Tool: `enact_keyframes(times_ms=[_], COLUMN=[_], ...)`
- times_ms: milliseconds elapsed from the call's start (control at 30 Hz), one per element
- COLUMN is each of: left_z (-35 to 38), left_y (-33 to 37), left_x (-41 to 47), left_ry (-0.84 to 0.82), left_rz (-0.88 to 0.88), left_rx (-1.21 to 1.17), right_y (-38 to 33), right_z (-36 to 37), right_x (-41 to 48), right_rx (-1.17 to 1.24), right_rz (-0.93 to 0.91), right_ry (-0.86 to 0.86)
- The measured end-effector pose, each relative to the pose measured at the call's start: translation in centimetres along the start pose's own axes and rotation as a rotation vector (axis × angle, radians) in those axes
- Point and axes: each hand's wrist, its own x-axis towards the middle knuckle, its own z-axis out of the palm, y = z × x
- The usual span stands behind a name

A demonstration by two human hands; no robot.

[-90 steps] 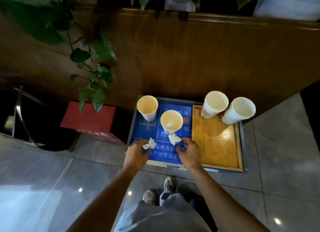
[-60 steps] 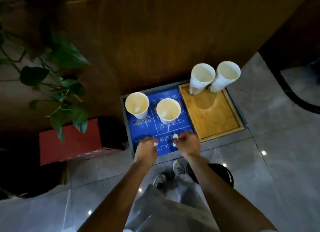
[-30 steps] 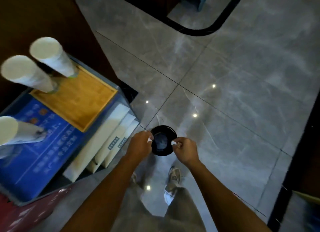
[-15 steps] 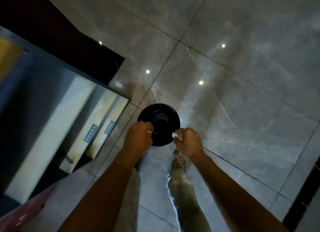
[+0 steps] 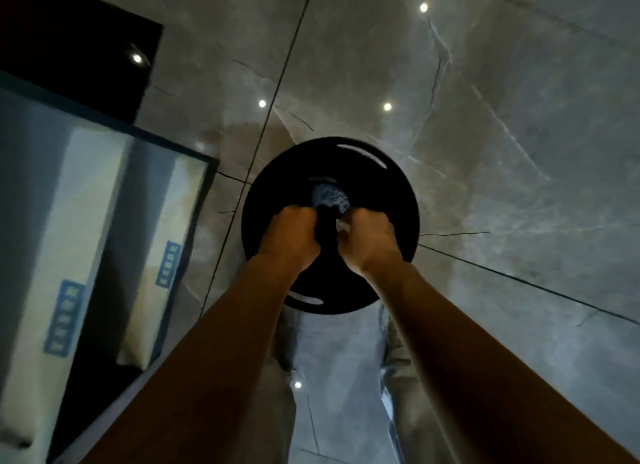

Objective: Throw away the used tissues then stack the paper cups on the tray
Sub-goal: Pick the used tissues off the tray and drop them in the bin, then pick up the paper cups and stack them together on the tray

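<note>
Two fists [image 5: 291, 238] [image 5: 367, 240] — tissue [image 5: 343, 226] inside right grip

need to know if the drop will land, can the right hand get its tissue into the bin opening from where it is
Probably yes. The right hand is closed on a white tissue directly above the black bin, beside its central opening, with nothing between them. The left hand sits alongside, not blocking.

Floor tiles [image 5: 502, 124] are showing a glossy, polished, marble-veined finish, reflecting ceiling lights. Bin [image 5: 391, 221] is presenting smooth black plastic, dull-sheened. Trousers [image 5: 277, 411] are appearing as matt cloth.
</note>
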Motion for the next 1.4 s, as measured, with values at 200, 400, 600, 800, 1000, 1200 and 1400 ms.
enact_keyframes(times_ms=[200,400,600,800,1000,1200,1400], left_z=[2.4,1.2,-3.1,-8.0,-11.1,-12.3,-12.2], left_y=[-1.5,-1.4,0.3,2.7,3.8,6.2,10.1], left_x=[4.0,2.8,-1.5,-9.7,-20.4,-30.8,-40.4], left_ry=[-0.104,-0.157,-0.181,-0.243,-0.138,-0.061,-0.072], left_rz=[0.014,0.014,0.055,0.039,-0.036,-0.147,-0.293], left_rx=[0.019,0.092,0.131,0.166,0.056,-0.055,-0.186], right_y=[-0.1,-0.9,-2.3,-3.0,-3.0,-2.2,-0.5], right_z=[2.4,1.7,-1.3,-5.7,-11.2,-16.4,-19.8], right_x=[3.3,2.1,-1.5,-8.4,-18.1,-28.1,-37.4], right_rx=[0.037,0.022,-0.016,-0.045,-0.135,-0.22,-0.326], right_rz=[0.084,0.083,0.038,-0.004,-0.043,-0.061,-0.071], right_ry=[-0.015,-0.035,-0.146,-0.212,-0.264,-0.314,-0.352])
